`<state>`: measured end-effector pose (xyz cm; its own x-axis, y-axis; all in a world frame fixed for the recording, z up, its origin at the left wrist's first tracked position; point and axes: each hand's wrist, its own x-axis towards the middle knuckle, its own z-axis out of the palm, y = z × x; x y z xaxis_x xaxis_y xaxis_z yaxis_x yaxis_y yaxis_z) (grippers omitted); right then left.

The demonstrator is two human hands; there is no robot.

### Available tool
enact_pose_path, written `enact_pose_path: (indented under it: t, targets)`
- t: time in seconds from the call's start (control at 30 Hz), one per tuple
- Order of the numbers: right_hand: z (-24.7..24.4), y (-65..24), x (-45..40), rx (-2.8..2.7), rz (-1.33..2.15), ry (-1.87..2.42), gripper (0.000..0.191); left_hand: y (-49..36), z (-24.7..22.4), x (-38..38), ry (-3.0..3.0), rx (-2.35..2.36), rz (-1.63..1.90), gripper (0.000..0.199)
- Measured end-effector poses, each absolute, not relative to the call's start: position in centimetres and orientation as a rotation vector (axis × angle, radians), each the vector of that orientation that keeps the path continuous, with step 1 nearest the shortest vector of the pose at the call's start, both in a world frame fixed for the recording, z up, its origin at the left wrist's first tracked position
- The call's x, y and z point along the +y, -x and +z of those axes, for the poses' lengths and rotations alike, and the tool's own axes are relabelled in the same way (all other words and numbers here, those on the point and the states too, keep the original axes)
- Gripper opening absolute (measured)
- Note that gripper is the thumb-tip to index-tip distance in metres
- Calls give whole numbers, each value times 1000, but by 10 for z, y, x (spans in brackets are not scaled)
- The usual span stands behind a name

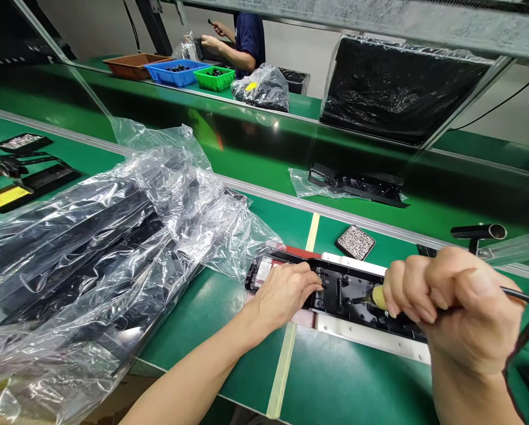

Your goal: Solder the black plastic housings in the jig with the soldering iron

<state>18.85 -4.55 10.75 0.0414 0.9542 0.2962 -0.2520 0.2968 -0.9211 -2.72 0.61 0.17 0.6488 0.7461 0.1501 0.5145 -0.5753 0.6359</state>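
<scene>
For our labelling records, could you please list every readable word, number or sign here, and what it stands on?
No text can be read.
White rectangular label at the left end of the long black plastic part: print too small.
Pale marks on the dark upper-left surface: too blurred.

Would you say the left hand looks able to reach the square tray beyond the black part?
Probably yes: the left hand is at the black part, and the square tray lies uncovered just beyond its far edge.

At top, left of centre, I see a brown bin (125,71), a blue bin (174,78) and a green bin (213,84) in a row, a person (250,41) beyond them; upper right, a black bulk (401,88) under clear plastic.
</scene>
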Motion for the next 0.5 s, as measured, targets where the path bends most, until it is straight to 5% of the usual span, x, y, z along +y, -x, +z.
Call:
enact_pose_path:
  t: [0.2,0.5]
  targets:
    - [132,-174,-35,-1017,785,889,48,28,0,7,-2318,972,561,19]
    - [119,-161,-27,-1006,648,890,45,30,-2,8,-2319,957,585,18]
